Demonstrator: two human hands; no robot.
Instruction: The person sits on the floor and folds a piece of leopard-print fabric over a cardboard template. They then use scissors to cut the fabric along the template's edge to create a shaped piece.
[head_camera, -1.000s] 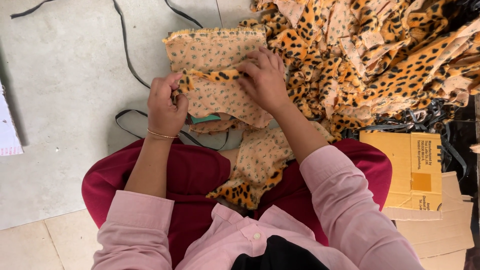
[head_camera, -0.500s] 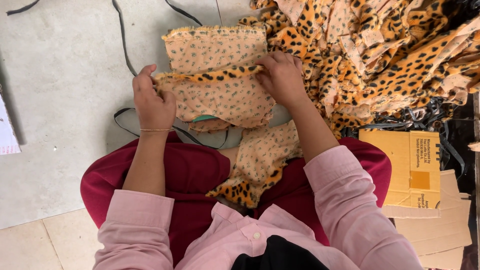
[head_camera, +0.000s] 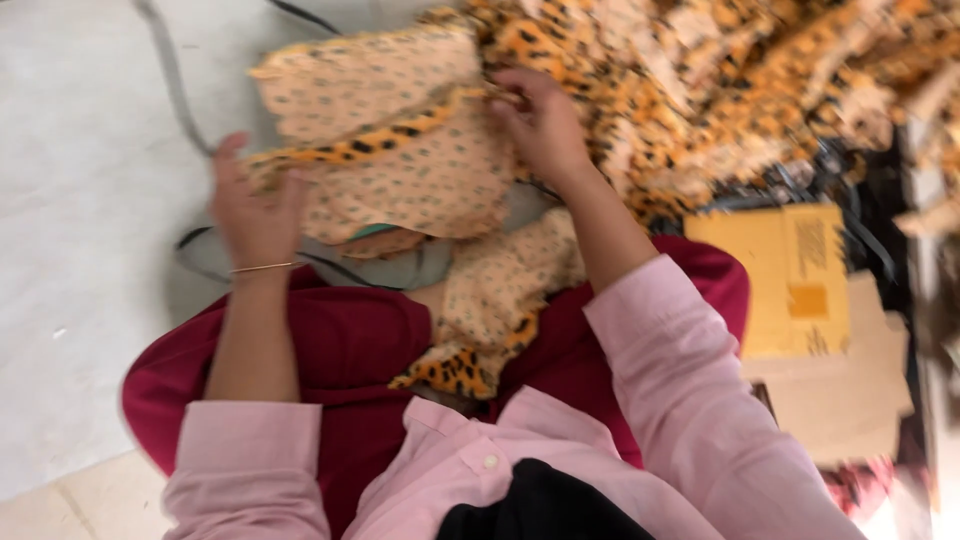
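A flat piece of leopard-print fabric (head_camera: 400, 170), pale side up with an orange spotted band across it, is stretched between my hands above my lap. My left hand (head_camera: 255, 205), with a thin bangle at the wrist, pinches its left edge. Over on the right, my right hand (head_camera: 540, 125) grips the piece's upper right corner beside the big heap. Another leopard-print piece (head_camera: 490, 310) hangs over my dark red lap (head_camera: 330, 350). The frame is blurred by motion.
A large heap of leopard-print fabric (head_camera: 720, 90) fills the upper right. Yellow and brown cardboard pieces (head_camera: 800, 300) lie at my right. Black cables (head_camera: 170, 80) run over the grey floor (head_camera: 80, 200) on the left. A grey-green item (head_camera: 390, 265) lies under the held piece.
My hands have moved apart, spreading the fabric piece wider and flatter. The view has shifted and become blurred.
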